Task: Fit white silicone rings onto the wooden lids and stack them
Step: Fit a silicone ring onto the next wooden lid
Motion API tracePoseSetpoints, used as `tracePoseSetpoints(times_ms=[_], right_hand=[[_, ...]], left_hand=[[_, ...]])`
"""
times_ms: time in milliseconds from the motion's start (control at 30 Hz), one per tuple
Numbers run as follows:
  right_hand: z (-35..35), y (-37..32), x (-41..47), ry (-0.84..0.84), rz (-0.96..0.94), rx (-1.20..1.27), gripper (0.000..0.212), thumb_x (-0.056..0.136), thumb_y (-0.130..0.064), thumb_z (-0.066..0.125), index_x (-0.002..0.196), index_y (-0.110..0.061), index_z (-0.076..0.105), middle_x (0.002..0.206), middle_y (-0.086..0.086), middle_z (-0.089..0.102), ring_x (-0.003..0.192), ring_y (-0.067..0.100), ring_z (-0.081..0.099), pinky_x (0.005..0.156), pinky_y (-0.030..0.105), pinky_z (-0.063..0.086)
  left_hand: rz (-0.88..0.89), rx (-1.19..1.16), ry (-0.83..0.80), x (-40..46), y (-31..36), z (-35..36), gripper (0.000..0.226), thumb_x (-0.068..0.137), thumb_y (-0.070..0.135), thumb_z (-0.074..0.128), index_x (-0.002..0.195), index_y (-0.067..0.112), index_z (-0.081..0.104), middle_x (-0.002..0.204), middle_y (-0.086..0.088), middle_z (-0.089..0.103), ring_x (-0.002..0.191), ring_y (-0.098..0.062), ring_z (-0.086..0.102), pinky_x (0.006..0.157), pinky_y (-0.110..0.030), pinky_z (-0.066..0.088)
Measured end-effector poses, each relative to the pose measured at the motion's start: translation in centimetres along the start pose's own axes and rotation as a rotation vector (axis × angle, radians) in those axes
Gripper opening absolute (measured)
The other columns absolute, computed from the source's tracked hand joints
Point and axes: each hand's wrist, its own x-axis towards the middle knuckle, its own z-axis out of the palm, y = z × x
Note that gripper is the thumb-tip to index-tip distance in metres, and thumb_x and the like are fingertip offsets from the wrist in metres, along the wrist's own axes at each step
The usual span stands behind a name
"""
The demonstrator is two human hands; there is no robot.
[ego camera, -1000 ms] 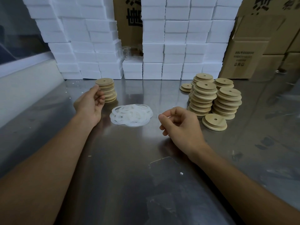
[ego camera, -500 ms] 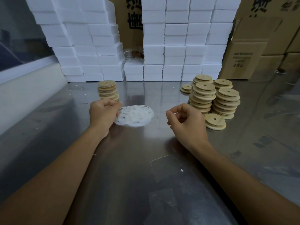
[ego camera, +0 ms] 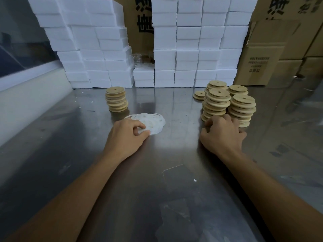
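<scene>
1. Here, a grey brushed-steel table [ego camera: 174,154] carries all the work, and both bare forearms reach in from 6 o'clock.
2. The left hand [ego camera: 126,135] rests on the near edge of a flat heap of thin white silicone rings [ego camera: 152,122]; its grip is narrow, thumb and forefinger pinching a ring at the heap's 7 o'clock side.
3. The heap lies near the table's middle, just at 5 o'clock of a short stack of round pale wooden lids with centre holes [ego camera: 116,100], close to it but not touching.
4. The right hand [ego camera: 222,135] lies palm down at the foot of a cluster of taller wooden lid stacks [ego camera: 227,105], at 3 o'clock of the rings and well apart from them.
5. Its fingers curl down over something low in front of the cluster; what the grip holds cannot be told, since the hand hides it.
6. A single low pair of lids [ego camera: 199,94] sits at 10 o'clock of the cluster.
7. Stacked white foam blocks [ego camera: 192,49] and brown cardboard cartons [ego camera: 262,63] line the far edge at 12 o'clock.
</scene>
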Motion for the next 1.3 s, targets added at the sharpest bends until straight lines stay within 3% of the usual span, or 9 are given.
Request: tracePoseSetpoints(times_ms=[133, 367, 600, 733, 800, 900, 1033, 1133, 1300], right_hand=[[0.4, -0.8, -0.7, -0.062, -0.106, 0.11, 0.022, 0.086, -0.027, 0.06, 0.107, -0.026, 0.065, 0.118, 0.004, 0.058, 0.112, 0.029, 0.049, 0.095, 0.048, 0.035], [0.4, -2.1, -1.3, -0.278, -0.328, 0.21, 0.035, 0.087, -0.034, 0.066, 0.121, -0.03, 0.061, 0.121, -0.002, 0.063, 0.112, 0.02, 0.056, 0.102, 0.048, 0.044], [0.9, -1.9, -1.0, -0.232, -0.254, 0.295, 0.077, 0.063, -0.053, 0.086, 0.129, -0.024, 0.057, 0.126, -0.001, 0.054, 0.116, 0.015, 0.051, 0.096, 0.031, 0.045], [1.2, -1.6, -0.7, -0.136, -0.208, 0.37, 0.073, 0.056, -0.046, 0.092, 0.116, -0.028, 0.055, 0.122, -0.002, 0.044, 0.097, 0.009, 0.043, 0.081, 0.021, 0.038], [1.2, -1.5, -0.5, -0.109, -0.215, 0.425, 0.069, 0.056, -0.045, 0.092, 0.107, -0.03, 0.048, 0.112, -0.004, 0.048, 0.094, 0.012, 0.048, 0.071, 0.023, 0.042], [1.1, -1.6, -0.6, -0.133, -0.191, 0.591, 0.056, 0.068, -0.046, 0.086, 0.104, -0.034, 0.045, 0.099, -0.008, 0.054, 0.087, 0.021, 0.063, 0.068, 0.041, 0.057], [1.2, -1.3, -0.7, -0.1, -0.229, 0.758, 0.012, 0.098, -0.03, 0.058, 0.1, -0.019, 0.055, 0.092, 0.004, 0.063, 0.051, 0.013, 0.067, 0.039, 0.027, 0.05], [0.9, -1.4, -0.6, -0.146, -0.196, 0.826, 0.023, 0.104, -0.027, 0.045, 0.104, -0.012, 0.063, 0.094, 0.004, 0.06, 0.054, 0.009, 0.065, 0.043, 0.029, 0.054], [0.4, -3.0, -1.7, -0.432, -0.105, 1.151, 0.041, 0.099, -0.048, 0.047, 0.101, -0.012, 0.067, 0.089, 0.002, 0.069, 0.071, 0.014, 0.068, 0.055, 0.033, 0.057]], left_hand=[[0.108, 0.091, -0.041, -0.2, 0.6, -0.1, 0.019, 0.084, 0.033, 0.074, 0.097, 0.02, 0.078, 0.084, 0.001, 0.063, 0.078, -0.015, 0.055, 0.071, -0.025, 0.04], [0.001, 0.017, -0.045, -0.1, 0.8, -0.4, 0.01, 0.079, 0.027, 0.08, 0.079, 0.02, 0.074, 0.079, 0.008, 0.059, 0.072, -0.008, 0.055, 0.065, -0.018, 0.038], [-0.026, -0.029, -0.098, 0.2, 0.4, -0.3, 0.011, 0.089, 0.01, 0.068, 0.079, 0.016, 0.068, 0.089, 0.006, 0.053, 0.082, -0.01, 0.047, 0.075, -0.022, 0.034], [0.054, -0.099, -0.033, 0.0, 0.8, -0.5, 0.01, 0.092, 0.006, 0.061, 0.084, 0.011, 0.063, 0.087, 0.005, 0.056, 0.075, -0.005, 0.048, 0.068, -0.007, 0.036], [0.022, -0.229, -0.015, -0.2, 1.5, -0.5, 0.015, 0.093, 0.006, 0.06, 0.082, 0.016, 0.062, 0.08, 0.008, 0.059, 0.07, -0.004, 0.052, 0.065, -0.005, 0.039], [-0.199, -0.669, -0.035, -0.5, 2.6, -0.6, 0.022, 0.094, 0.004, 0.061, 0.077, 0.019, 0.064, 0.061, 0.007, 0.058, 0.054, -0.005, 0.051, 0.058, -0.017, 0.044], [-0.373, -1.105, -0.181, -0.9, 3.9, -1.1, 0.015, 0.095, 0.001, 0.056, 0.087, 0.007, 0.068, 0.067, -0.006, 0.06, 0.054, -0.014, 0.051, 0.056, -0.026, 0.047], [-0.382, -1.244, -0.268, -1.0, 4.7, -1.1, 0.013, 0.094, 0.0, 0.053, 0.09, 0.002, 0.066, 0.067, -0.006, 0.062, 0.053, -0.013, 0.054, 0.053, -0.023, 0.05], [-0.387, -1.201, -0.279, -1.3, 5.2, -0.3, 0.008, 0.093, -0.001, 0.056, 0.091, -0.001, 0.064, 0.068, -0.01, 0.064, 0.055, -0.015, 0.061, 0.053, -0.023, 0.052]])
